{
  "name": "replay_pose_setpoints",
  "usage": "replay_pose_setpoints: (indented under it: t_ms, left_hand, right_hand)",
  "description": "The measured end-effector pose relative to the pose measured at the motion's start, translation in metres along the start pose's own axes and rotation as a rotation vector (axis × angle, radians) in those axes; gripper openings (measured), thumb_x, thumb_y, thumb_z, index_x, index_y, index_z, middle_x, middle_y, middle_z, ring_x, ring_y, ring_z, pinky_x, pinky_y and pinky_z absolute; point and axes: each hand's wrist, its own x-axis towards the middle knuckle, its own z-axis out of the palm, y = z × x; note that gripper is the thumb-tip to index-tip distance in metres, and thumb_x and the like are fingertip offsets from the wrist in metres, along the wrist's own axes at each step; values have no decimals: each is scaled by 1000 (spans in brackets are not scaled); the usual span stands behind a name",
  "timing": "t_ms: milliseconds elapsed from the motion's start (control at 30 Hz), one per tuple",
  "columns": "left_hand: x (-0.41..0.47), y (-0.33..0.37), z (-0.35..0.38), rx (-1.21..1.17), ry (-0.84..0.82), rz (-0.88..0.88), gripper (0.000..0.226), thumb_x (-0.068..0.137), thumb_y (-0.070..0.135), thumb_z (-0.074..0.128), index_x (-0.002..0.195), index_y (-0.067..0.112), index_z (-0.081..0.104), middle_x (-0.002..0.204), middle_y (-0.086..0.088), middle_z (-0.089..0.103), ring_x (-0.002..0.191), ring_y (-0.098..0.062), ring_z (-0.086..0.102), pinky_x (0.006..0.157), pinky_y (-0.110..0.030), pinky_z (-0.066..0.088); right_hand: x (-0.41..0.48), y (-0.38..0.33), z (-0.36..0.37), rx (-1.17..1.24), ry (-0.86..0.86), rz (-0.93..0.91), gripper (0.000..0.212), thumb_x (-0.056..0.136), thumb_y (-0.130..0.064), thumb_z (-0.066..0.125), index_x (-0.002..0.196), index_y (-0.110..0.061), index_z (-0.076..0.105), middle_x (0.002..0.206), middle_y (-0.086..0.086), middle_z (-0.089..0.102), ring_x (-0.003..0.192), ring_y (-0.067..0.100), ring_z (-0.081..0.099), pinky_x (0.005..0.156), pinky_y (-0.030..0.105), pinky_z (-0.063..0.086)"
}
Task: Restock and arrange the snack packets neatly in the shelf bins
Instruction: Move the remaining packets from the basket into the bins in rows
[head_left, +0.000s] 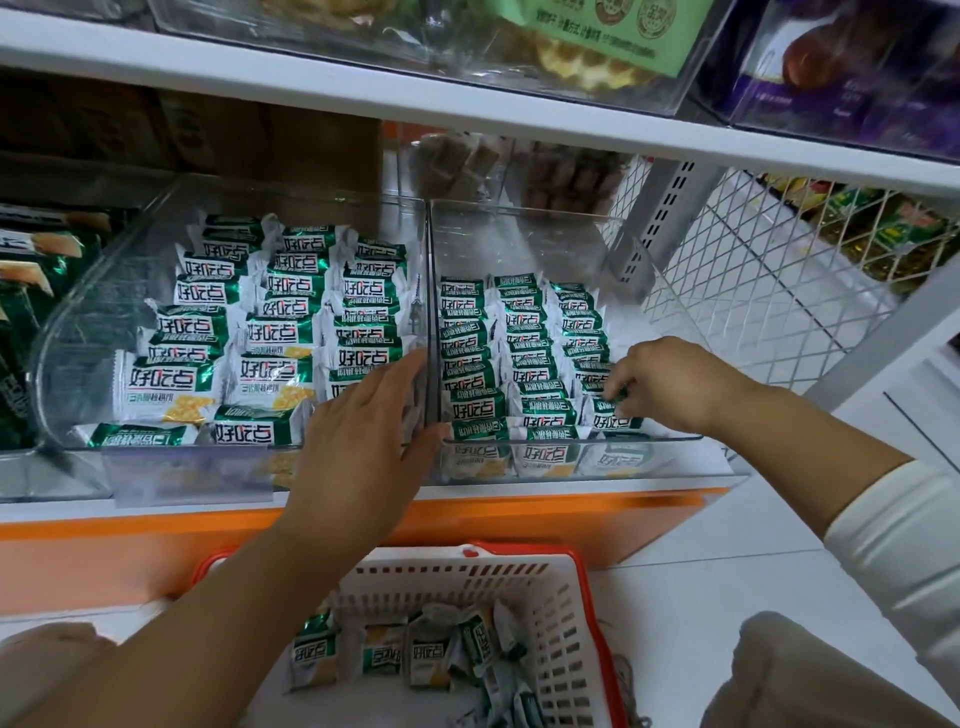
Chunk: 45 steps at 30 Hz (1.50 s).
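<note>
Head cam: the right hand (670, 384) has its grip pinched on a green-and-white snack packet (615, 415), front right row of the right-side clear bin (654, 462). The left hand (363, 421), fingers straight and grip apart, rests against the divider wall (430, 312). Loose packets (382, 654) sit in the basket (563, 639) below.

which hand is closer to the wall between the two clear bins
Left. The left hand lies against the dividing wall; the right hand is across the right bin, pinching a packet.
</note>
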Motion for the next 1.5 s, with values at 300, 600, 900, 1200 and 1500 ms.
replay_pose_setpoints:
  t_ms: [300,600,900,1200,1500]
  left_hand:
    - [0,0,0,-7,-7,-3,68,95,34,60,154,26,27,146,-2,49,131,-28,48,106,-44,34]
    - [1,-2,2,1,-14,-7,68,95,39,56,154,28,25,149,-3,47,134,-28,45,109,-46,32]
    - [3,-6,1,-17,-21,33,67,95,37,58,153,29,27,148,-1,47,134,-25,45,108,-46,36]
    - [-72,-31,-10,-47,60,256,38,92,18,58,130,16,59,119,-3,61,95,-10,54,81,-27,46]
    - [-204,-160,124,-162,-544,-525,54,91,25,68,141,17,48,126,-1,54,104,-14,57,86,-19,42]
  right_hand:
    - [0,-2,2,135,-76,0,28,88,-23,70,115,-21,68,112,-1,66,104,16,59,78,19,37]
    - [4,-6,-6,71,-223,10,25,81,-26,76,104,-25,67,77,-17,49,80,10,50,56,18,34]
    - [7,-1,10,169,-109,-18,17,82,-20,76,94,-24,64,79,-14,55,80,12,52,56,16,32]
    - [-107,-73,29,444,544,-350,10,89,-29,64,99,-25,66,77,-11,61,69,6,53,63,22,42]
    - [-119,-120,269,708,-510,179,44,96,-22,57,138,-10,48,132,12,54,110,27,57,92,33,45]
